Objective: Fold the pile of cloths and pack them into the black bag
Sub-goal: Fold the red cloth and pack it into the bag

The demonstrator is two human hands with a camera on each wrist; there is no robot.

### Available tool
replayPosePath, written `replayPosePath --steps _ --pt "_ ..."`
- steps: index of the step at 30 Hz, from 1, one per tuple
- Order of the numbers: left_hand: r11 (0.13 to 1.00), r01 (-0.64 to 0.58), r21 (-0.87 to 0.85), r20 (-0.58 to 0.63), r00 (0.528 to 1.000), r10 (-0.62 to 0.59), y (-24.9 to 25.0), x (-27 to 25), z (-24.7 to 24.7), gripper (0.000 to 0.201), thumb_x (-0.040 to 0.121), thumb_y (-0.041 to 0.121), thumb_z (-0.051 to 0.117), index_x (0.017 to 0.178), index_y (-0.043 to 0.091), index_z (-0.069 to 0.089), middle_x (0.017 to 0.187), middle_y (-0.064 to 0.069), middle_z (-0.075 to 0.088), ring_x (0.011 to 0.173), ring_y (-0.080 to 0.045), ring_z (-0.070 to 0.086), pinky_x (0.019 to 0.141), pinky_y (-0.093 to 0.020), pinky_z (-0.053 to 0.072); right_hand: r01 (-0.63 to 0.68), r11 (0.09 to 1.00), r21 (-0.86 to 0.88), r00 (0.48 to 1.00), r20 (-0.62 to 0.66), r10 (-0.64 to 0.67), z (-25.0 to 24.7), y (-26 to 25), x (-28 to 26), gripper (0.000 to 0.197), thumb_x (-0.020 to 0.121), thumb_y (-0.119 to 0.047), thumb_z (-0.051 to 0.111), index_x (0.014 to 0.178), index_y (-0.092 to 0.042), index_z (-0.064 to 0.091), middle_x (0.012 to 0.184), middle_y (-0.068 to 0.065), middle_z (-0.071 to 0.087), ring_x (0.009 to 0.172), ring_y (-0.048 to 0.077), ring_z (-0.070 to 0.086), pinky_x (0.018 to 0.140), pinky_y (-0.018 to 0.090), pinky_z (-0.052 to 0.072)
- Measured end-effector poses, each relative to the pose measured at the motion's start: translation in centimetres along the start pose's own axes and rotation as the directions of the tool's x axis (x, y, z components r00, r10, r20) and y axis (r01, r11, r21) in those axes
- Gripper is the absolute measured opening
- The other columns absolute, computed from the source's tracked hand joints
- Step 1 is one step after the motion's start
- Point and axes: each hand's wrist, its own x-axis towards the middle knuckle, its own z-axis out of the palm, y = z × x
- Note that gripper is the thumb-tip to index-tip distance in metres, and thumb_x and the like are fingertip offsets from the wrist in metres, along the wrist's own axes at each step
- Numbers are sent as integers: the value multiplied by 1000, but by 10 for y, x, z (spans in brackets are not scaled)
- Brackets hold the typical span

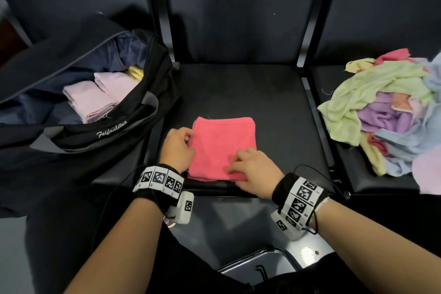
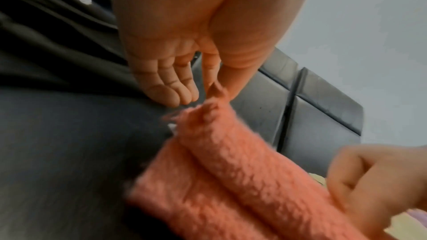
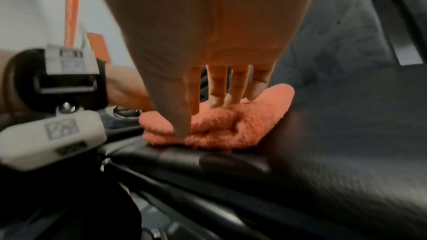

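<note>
Folded pink cloth (image 1: 223,148) at seat (image 1: 274,93) front edge. Left hand (image 1: 177,148) pinches its left edge; right hand (image 1: 254,169) presses flat on near-right corner. Bag (image 1: 100,131) lies left, nearer left hand.

You're at a waiting-area bench: linked black padded seats (image 1: 238,93) on a metal frame (image 1: 307,31), grey floor (image 1: 14,258) underneath.

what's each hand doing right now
Left hand: pinches the left edge of the folded pink cloth.
Right hand: open, fingers pressing on the cloth's near corner.
</note>
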Motion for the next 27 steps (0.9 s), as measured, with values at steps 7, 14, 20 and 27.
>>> replayPosePath --steps 7,14,20,27 --pt "904 -281 323 406 904 136 29 -27 15 44 77 35 69 121 35 64 120 8 53 122 -18 47 106 -41 41 3 974 -225 998 -59 -16 23 3 -1 50 72 -10 58 119 -26 56 113 3 53 98 29 50 73 37 35" --pt "753 -354 555 392 909 139 25 -34 35 59 71 42 73 126 32 52 120 3 50 116 -23 46 93 -40 39 -82 848 523 941 -239 238 2 23 10 38 66 5 56 92 -18 70 88 0 66 86 24 63 78 26 46" --pt "766 -361 533 301 926 227 22 -26 36 29 88 11 51 113 21 60 111 -3 59 107 -28 55 84 -38 45 -82 897 434 961 -205 187 -6 19 0 50 67 -3 63 115 -17 64 105 2 63 99 22 58 89 29 46" --pt "827 -359 433 299 923 243 18 -22 28 21 87 10 52 104 16 64 102 -3 63 102 -28 58 81 -36 46 -109 994 23 982 -154 112 15 14 1 45 78 -15 61 123 -14 61 118 6 61 111 31 54 91 41 43"
